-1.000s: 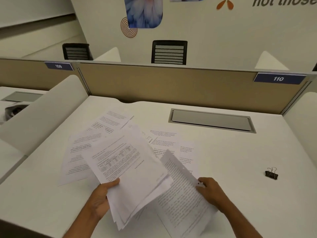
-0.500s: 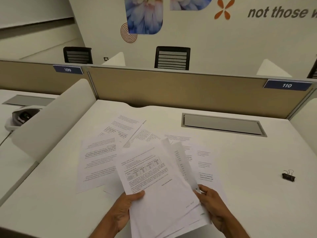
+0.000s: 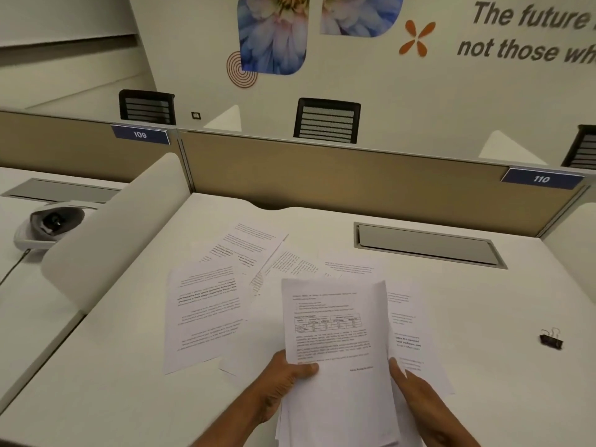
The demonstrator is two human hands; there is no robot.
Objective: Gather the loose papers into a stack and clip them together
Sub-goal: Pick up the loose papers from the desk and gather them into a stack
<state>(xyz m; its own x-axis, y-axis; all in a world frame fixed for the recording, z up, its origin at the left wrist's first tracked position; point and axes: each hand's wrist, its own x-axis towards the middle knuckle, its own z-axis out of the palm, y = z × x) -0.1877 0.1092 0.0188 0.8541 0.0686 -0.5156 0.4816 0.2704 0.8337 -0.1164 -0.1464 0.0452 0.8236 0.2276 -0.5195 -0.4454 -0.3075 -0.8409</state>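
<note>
1. Held over the middle of the near edge of the pale counter (image 3: 96, 382): a hand-gathered white printed paper stack (image 3: 335, 333), with a table-bearing page on top and the lower edges fanned and uneven.
2. Clamped at its left edge by the left hand (image 3: 283, 382), thumb curled over the front page.
3. Held at its right edge by the right hand (image 3: 416, 398), thumb on the front and fingers hidden behind the sheets. Grip taken as closed on the stack, though judged from the thumb alone.
4. Not yet gathered: loose white printed sheets (image 3: 203, 311) lying flat and overlapping from the counter's middle toward its left edge, with more showing just right of the stack.
5. Lying well apart, near the right edge of the counter: a small black metal binder clip (image 3: 551, 339), untouched.
6. Risk of splaying or shedding the lower pages if left hanging from one grip while reaching for a flat sheet.
7. Risk of creasing a corner or shoving neighbouring sheets toward the left edge when trying to lift thin paper off a smooth counter.
8. Risk of mixed orientation, judging by print that seems to face the other way on some loose sheets. Worth turning each before adding.
9. Risk of locking pages crooked, or missing short-sitting ones, if clipped before tapping the edges square on the counter.
</note>
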